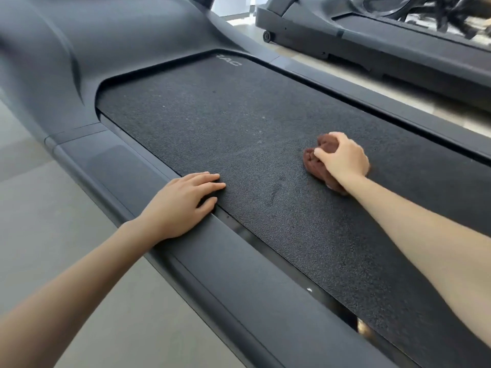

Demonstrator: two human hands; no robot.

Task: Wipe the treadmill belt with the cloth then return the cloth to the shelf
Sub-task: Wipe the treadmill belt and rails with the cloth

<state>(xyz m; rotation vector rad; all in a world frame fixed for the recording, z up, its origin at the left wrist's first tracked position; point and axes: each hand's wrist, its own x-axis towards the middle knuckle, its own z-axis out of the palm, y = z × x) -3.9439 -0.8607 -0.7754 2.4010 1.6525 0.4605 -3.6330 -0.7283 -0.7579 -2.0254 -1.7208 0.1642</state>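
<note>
Nearest, under the left hand (183,203): the side rail (212,248) of the treadmill, on which the palm rests flat, fingers straight and together, their tips lying over the near edge of the belt (252,123). This hand holds nothing and appears to serve as a brace.

Across the belt from it, further in and to its right: the right hand (342,158), fingers curled over a bunched brown cloth (313,166) and pressing it down onto the belt surface. The cloth shows ahead of the knuckles and again beneath the wrist; the rest is hidden by the hand.

The belt's long axis runs from lower right, behind the right forearm, to upper left, ahead of the cloth. Most of the pale-speckled surface therefore lies forward and leftward of the right hand, towards the hood (106,49).

Judged from this, wiping is under way. The next stroke would carry the cloth along that axis or across towards the left hand, and only the right hand is placed to make it.

Beyond the right hand, past the far rail (385,106): a second treadmill (398,35). No shelf is in view
</note>
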